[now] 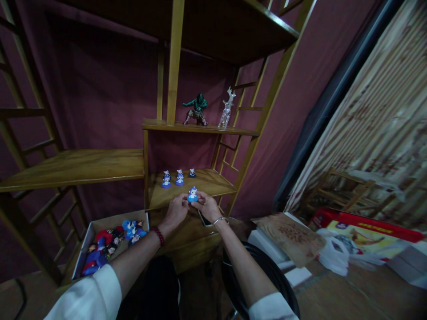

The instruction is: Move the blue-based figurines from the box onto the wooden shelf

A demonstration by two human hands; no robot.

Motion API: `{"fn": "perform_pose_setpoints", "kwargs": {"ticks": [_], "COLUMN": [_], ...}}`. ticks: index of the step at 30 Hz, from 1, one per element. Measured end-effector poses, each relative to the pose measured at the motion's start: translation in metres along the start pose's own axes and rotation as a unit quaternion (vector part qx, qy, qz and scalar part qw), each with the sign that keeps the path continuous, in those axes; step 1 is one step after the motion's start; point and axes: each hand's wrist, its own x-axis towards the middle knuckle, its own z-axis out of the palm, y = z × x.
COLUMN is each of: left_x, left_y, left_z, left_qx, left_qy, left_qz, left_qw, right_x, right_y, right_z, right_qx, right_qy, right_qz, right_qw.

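Note:
A small blue-and-white figurine [192,194] is held upright between my two hands, just in front of the lower shelf [210,180]. My left hand [176,211] pinches its base from the left, and my right hand [207,208] grips it from the right. Behind it on that shelf stand two similar blue figurines, a left one [166,180] and a right one [179,179]. Farther back is a row of darker-based figurines, the rightmost one [192,173] standing alone.
An open cardboard box [110,218] of mixed figurines is at lower left. Above, a green-hooded crouching figure [197,109] and a clear deer ornament [227,109] share a shelf. A black stool [263,271], a flat cardboard piece [290,235] and a white plastic bag [334,254] are at right.

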Motion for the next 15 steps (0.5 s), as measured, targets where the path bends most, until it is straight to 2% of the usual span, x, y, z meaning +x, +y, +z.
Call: {"fn": "perform_pose_setpoints", "kwargs": {"ticks": [8, 15], "left_x": [0.01, 0.017], "left_y": [0.009, 0.019], "left_z": [0.0, 0.003], "left_qx": [0.167, 0.298], "left_qy": [0.035, -0.012], "left_qz": [0.077, 0.104], "left_qw": [0.982, 0.949], "right_x": [0.022, 0.044], "right_y": [0.013, 0.025], "right_z": [-0.006, -0.008], "right_qx": [-0.002, -0.02], "right_qy": [0.001, -0.005], "right_qz": [0.006, 0.007], "right_qw": [1.0, 1.0]}}
